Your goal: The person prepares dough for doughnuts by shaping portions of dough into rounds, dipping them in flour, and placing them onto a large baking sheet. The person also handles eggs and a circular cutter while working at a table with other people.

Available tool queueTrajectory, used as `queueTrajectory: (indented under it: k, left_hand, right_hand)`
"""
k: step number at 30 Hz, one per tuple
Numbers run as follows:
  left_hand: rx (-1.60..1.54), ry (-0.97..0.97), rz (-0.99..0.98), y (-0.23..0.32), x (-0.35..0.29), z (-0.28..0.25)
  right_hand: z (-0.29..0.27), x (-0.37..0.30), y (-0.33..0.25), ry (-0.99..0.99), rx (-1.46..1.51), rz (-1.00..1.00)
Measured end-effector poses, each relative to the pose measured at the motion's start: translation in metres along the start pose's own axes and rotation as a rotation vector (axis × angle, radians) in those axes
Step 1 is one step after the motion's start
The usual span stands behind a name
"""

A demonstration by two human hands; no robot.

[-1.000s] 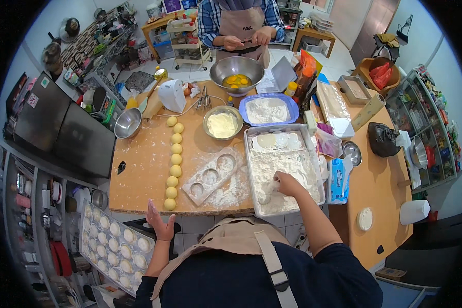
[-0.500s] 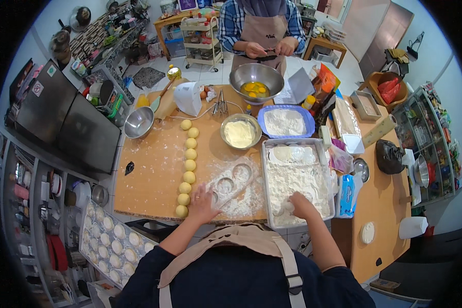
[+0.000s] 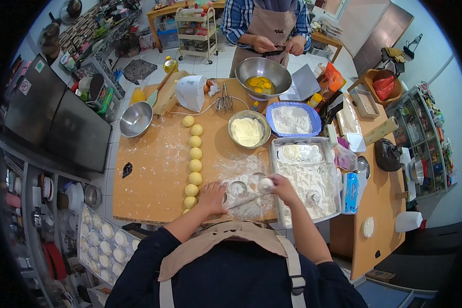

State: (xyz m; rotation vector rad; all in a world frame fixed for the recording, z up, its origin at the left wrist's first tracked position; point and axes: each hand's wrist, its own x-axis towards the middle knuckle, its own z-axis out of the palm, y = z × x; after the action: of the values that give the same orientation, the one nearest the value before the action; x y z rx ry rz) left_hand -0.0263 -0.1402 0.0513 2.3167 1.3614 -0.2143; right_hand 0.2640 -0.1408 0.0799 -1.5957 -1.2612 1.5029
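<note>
A floury mold with round hollows [image 3: 237, 197] lies slanted on the table in front of me. At its left end my left hand [image 3: 212, 199] rests with fingers stretched out, touching the mold's edge. My right hand [image 3: 281, 188] pinches a flour-coated dough ball [image 3: 265, 185] over the mold's right end; whether the ball touches the mold I cannot tell. Just right of that hand is a white tray of flour [image 3: 273, 159], with another coated dough ball [image 3: 313, 196] sitting in it. Bare yellow dough balls [image 3: 195, 165] run in a row left of the mold.
Beyond the mold stand a bowl of pale yellow filling [image 3: 246, 132], a blue tub of flour [image 3: 292, 120] and a steel bowl with egg yolks [image 3: 262, 84]. Another person [image 3: 272, 31] stands across the table. A tray of pressed dough rounds [image 3: 105, 246] is low on my left.
My right hand has come out of the flour tray and moved left to the mold, carrying a coated dough ball. My left hand stays at the mold's left end. The view has shifted slightly.
</note>
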Motion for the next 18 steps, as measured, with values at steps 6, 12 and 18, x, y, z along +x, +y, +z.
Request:
queueTrajectory:
  k: [6,12,18]
  left_hand:
    - [0.006,0.052,0.097,-0.008,-0.003,0.004]
    - [0.048,0.069,0.122,-0.009,-0.006,0.002]
    - [0.036,0.04,0.1,-0.01,-0.002,-0.003]
  right_hand:
    - [0.076,0.057,0.027,-0.153,-0.54,-0.092]
    - [0.053,0.039,0.003,0.156,-0.607,-0.273]
    - [-0.084,-0.037,0.021,0.658,-0.899,-0.188]
